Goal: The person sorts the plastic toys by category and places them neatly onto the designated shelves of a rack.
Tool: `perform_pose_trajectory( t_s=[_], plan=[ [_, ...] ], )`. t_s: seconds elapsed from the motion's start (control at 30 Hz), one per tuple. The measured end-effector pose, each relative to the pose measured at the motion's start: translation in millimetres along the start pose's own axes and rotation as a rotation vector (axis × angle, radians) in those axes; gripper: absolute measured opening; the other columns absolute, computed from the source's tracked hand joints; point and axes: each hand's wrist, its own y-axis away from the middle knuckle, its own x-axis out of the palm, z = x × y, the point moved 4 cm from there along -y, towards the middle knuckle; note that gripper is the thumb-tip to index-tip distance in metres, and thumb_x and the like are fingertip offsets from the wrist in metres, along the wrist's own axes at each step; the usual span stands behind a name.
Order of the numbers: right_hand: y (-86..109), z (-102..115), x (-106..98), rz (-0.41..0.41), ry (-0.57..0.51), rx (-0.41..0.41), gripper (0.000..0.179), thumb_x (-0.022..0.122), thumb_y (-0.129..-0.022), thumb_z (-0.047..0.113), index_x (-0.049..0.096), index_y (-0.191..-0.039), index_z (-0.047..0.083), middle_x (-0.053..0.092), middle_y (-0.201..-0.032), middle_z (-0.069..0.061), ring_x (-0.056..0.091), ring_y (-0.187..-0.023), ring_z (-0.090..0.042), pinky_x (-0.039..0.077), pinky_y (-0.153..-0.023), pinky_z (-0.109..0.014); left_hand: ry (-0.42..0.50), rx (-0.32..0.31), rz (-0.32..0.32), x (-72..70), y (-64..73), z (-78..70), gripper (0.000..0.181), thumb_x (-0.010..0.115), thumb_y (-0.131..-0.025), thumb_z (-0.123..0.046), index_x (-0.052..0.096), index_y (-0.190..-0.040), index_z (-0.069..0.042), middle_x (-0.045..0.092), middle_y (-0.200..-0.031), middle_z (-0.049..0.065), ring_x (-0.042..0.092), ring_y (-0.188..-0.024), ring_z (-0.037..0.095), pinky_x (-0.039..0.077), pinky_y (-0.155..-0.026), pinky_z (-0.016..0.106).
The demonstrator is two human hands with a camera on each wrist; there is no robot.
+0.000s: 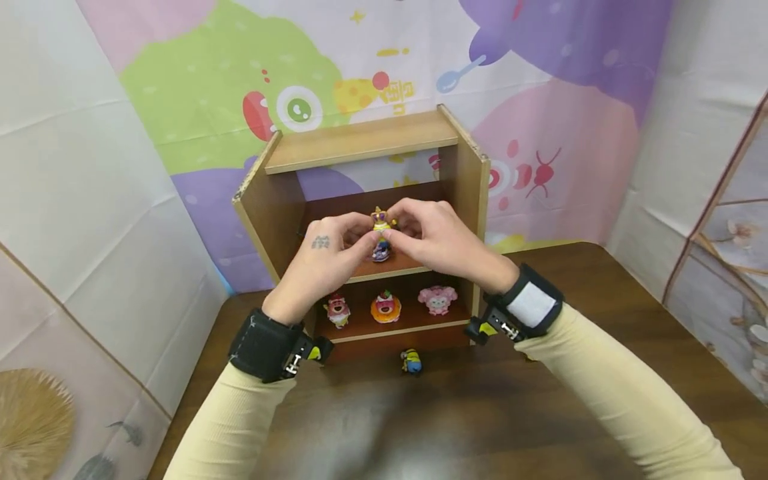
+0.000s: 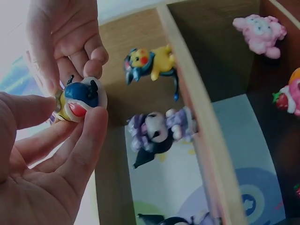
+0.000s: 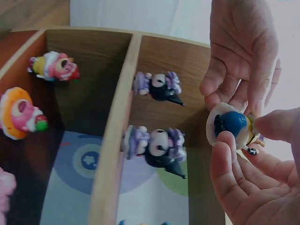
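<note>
Over the front of the middle shelf, a small minion figurine (image 1: pixel 381 252) with a crown, a yellow upper part and a blue lower part is held between both hands. My left hand (image 1: pixel 327 257) pinches it from one side, and my right hand (image 1: pixel 443 241) pinches it from the other. The left wrist view shows the figurine (image 2: pixel 83 97) from below, lying across the fingertips with its pale base outward. In the right wrist view, fingers of both hands meet around the figurine (image 3: pixel 232 125). Part of it is covered by fingers.
A wooden shelf unit (image 1: pixel 360 141) stands against a cartoon-print cloth. Its middle level holds purple-and-black figurines (image 3: pixel 159 147) and a yellow figurine (image 2: pixel 161 61). Below are two bear figurines (image 1: pixel 338 311) and a pink figurine (image 1: pixel 438 300). Another yellow-and-blue figurine (image 1: pixel 411 361) lies on the table.
</note>
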Motion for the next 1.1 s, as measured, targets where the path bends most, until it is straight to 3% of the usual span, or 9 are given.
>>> perform_pose_trajectory(
  t_s=[0.27, 0.57, 0.8, 1.1],
  plan=[
    [-28.4, 8, -10, -0.002, 0.016, 0.004, 0.023, 0.064, -0.101, 0.022, 0.068, -0.117, 0.005, 0.076, -0.096, -0.005, 0.069, -0.08, -0.012, 0.052, -0.071, -0.029, 0.01, -0.042, -0.013, -24.1, -18.1, -2.9, 0.026, 0.062, -0.102, -0.02, 0.069, -0.122, -0.004, 0.076, -0.104, 0.008, 0.072, -0.089, 0.019, 0.054, -0.078, 0.032],
    [-52.1, 10, -18, -0.03, 0.029, 0.057, 0.024, 0.061, -0.103, 0.021, 0.066, -0.119, 0.005, 0.077, -0.099, -0.008, 0.071, -0.079, -0.017, 0.053, -0.071, -0.029, -0.016, -0.053, -0.093, -33.9, -39.2, -4.2, 0.026, 0.061, -0.101, -0.017, 0.07, -0.121, -0.003, 0.075, -0.101, 0.01, 0.071, -0.082, 0.021, 0.055, -0.074, 0.029],
    [-69.2, 12, -24, -0.059, 0.065, 0.113, 0.028, 0.062, -0.102, 0.023, 0.066, -0.123, 0.004, 0.077, -0.103, -0.013, 0.072, -0.082, -0.02, 0.053, -0.074, -0.03, -0.042, -0.057, -0.176, -44.9, -55.3, -5.1, 0.026, 0.065, -0.098, -0.016, 0.073, -0.118, -0.002, 0.078, -0.099, 0.013, 0.074, -0.087, 0.022, 0.054, -0.078, 0.028],
    [-91.6, 12, -34, -0.04, 0.106, 0.123, 0.03, 0.061, -0.103, 0.022, 0.065, -0.126, 0.004, 0.076, -0.095, -0.012, 0.069, -0.08, -0.018, 0.048, -0.066, -0.025, -0.066, -0.117, -0.177, -52.3, -76.3, -8.0, 0.029, 0.061, -0.099, -0.016, 0.07, -0.123, -0.002, 0.077, -0.103, 0.016, 0.073, -0.092, 0.023, 0.05, -0.074, 0.026]
  ],
)
